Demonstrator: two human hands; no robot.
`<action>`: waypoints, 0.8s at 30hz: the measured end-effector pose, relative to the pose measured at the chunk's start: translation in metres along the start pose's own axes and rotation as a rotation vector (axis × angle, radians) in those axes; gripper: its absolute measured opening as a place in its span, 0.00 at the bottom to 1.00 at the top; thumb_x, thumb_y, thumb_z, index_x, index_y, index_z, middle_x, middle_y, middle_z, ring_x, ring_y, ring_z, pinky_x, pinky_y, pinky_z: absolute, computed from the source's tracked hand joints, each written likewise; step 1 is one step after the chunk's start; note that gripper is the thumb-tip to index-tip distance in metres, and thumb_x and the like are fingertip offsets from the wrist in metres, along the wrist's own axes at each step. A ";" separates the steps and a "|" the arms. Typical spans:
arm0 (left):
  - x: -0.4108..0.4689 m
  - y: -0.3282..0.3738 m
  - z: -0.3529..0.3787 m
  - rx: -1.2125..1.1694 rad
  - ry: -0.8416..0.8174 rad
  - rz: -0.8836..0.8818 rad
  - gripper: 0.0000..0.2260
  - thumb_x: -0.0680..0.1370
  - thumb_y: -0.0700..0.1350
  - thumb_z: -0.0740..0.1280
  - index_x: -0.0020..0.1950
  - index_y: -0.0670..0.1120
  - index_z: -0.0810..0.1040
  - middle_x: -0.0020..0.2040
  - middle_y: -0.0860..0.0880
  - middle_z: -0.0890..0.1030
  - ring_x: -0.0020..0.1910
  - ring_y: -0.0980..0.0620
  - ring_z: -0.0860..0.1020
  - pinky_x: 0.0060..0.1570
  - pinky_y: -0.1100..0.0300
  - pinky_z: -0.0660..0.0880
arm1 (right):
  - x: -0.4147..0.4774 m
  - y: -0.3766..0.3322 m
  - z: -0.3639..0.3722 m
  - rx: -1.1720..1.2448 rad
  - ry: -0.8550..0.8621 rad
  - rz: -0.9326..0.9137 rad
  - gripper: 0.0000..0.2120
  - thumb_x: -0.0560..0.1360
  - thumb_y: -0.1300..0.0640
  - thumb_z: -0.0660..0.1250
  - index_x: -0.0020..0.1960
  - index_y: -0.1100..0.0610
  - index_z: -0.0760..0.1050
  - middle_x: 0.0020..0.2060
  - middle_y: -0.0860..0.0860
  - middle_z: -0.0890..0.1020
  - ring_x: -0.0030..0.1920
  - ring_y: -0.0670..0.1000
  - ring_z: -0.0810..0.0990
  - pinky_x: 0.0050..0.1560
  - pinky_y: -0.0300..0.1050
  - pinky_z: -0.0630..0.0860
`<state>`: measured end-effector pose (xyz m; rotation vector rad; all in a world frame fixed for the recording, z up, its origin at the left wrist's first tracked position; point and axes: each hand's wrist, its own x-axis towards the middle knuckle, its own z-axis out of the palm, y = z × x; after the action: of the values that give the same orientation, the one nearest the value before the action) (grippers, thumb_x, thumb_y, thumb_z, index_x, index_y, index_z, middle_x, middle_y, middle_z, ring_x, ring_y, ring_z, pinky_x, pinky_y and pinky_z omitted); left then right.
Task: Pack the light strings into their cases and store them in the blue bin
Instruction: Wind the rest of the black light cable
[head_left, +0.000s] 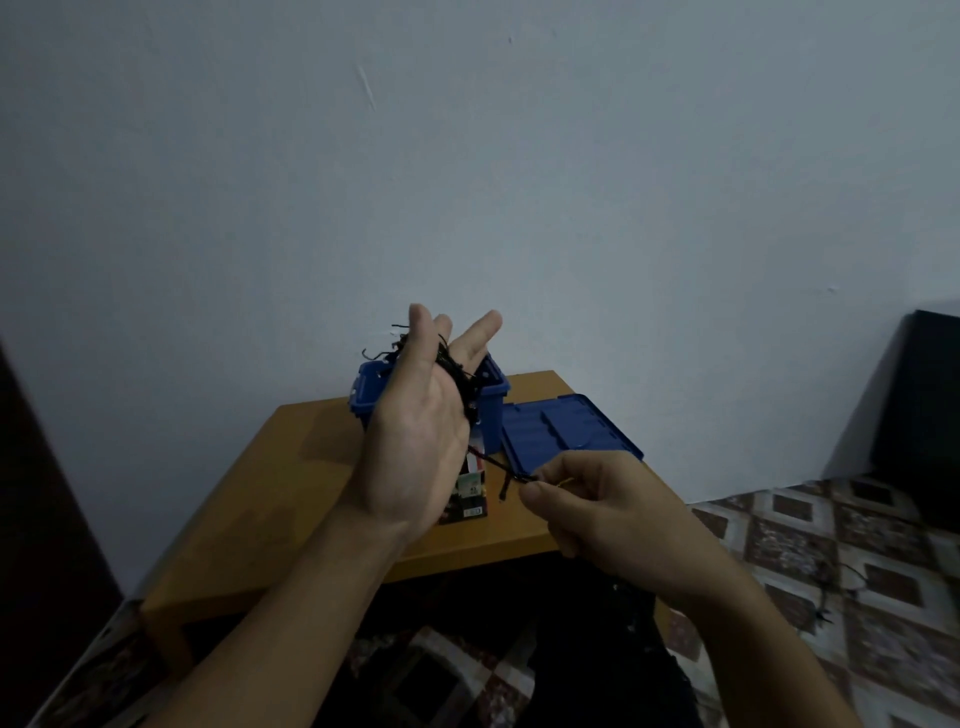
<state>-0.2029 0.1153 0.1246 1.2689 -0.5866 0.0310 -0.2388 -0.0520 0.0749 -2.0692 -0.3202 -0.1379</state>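
Black light string (497, 464) limp, tangle-prone: wound round left hand (415, 431), fingers straight, parted; right hand (587, 504) pinches taut run, seemingly thumb-to-forefinger.

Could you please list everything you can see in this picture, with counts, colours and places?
light string: one, black, wound round the left hand, its end running down to the right hand
blue bin: one, blue, lid off, at the table's far side, behind the left hand
lid: one, blue, right of the bin
case: one, dark printed box, on the table in front of the bin, partly hidden by the left wrist
table: one, brown wood, by the wall
floor tiles: brown and white pattern, right and below
left hand: raised, fingers straight
right hand: lower, pinches the string
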 end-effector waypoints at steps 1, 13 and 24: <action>0.000 0.001 0.000 -0.003 -0.017 -0.024 0.37 0.74 0.72 0.50 0.80 0.59 0.51 0.78 0.57 0.64 0.78 0.58 0.57 0.73 0.54 0.53 | -0.001 -0.001 -0.001 -0.011 -0.001 -0.010 0.13 0.80 0.45 0.65 0.44 0.52 0.80 0.29 0.48 0.81 0.28 0.45 0.73 0.32 0.40 0.71; 0.000 -0.005 0.000 0.203 -0.123 -0.272 0.46 0.69 0.73 0.41 0.81 0.50 0.54 0.49 0.81 0.66 0.72 0.68 0.54 0.66 0.60 0.50 | -0.010 -0.009 -0.015 0.234 0.166 -0.146 0.19 0.75 0.46 0.69 0.29 0.50 0.70 0.23 0.49 0.72 0.25 0.49 0.69 0.31 0.47 0.69; 0.000 -0.016 0.000 0.365 -0.129 -0.398 0.39 0.80 0.64 0.37 0.76 0.37 0.64 0.68 0.36 0.75 0.67 0.42 0.75 0.54 0.63 0.76 | -0.010 -0.008 -0.018 0.360 0.169 -0.258 0.11 0.79 0.54 0.68 0.38 0.54 0.77 0.27 0.49 0.72 0.27 0.53 0.67 0.28 0.47 0.65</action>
<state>-0.1975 0.1098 0.1101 1.7350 -0.4404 -0.2884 -0.2497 -0.0650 0.0884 -1.6430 -0.4699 -0.3811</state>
